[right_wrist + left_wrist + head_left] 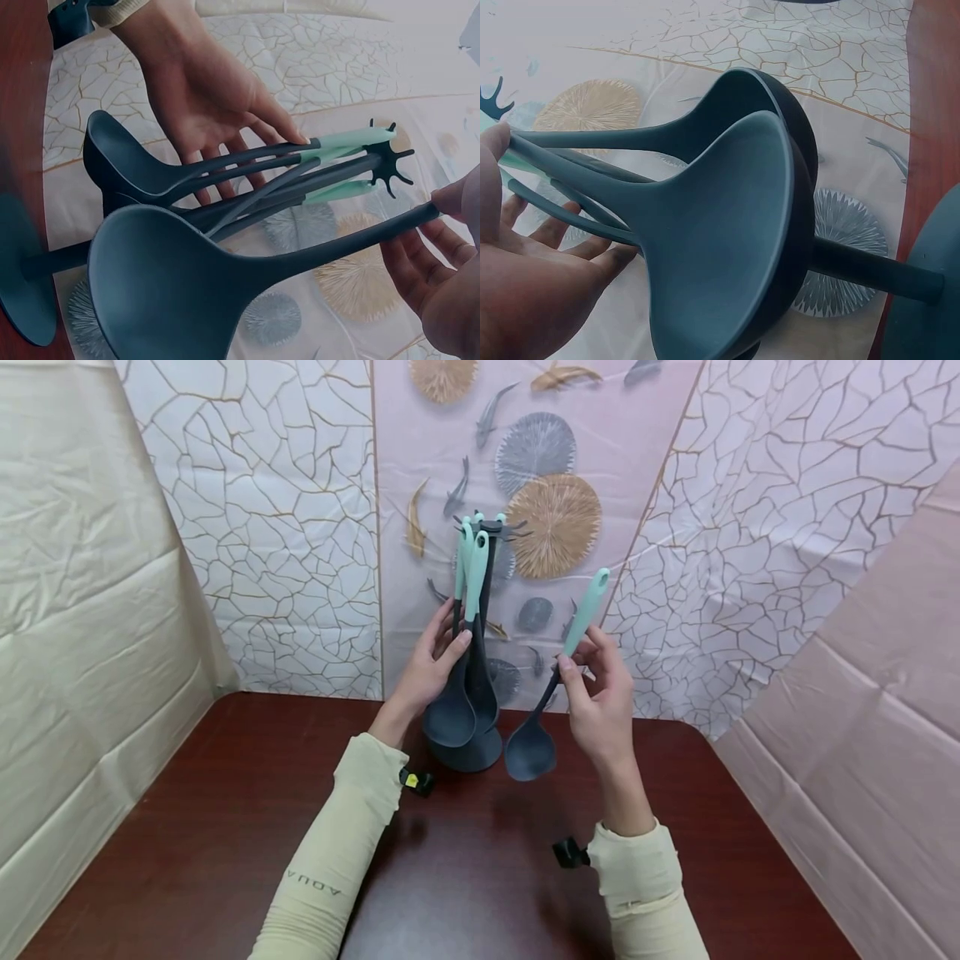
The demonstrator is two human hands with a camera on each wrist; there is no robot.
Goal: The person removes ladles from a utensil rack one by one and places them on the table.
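In the head view my right hand (pixel 602 706) pinches a ladle (pixel 531 752) by its dark neck, just below the mint-green handle. This ladle hangs bowl-down, apart from the others and right of the utensil stand (pixel 472 756). My left hand (pixel 425 672) grips another ladle (pixel 450 718) that hangs on the stand, thumb in front of its neck and fingers behind. The right wrist view shows the left thumb on that neck, with the fingers (pixel 255 124) spread behind the handles. Several dark utensils with mint-green handles hang close together from the stand's hooks (pixel 388 161).
The stand's round base rests near the back edge of a dark red-brown table (pixel 450 877). A patterned cloth (pixel 300 527) hangs right behind it. Pale cloth walls (pixel 90 652) rise on both sides. Small black cameras (pixel 572 852) sit at the wrists.
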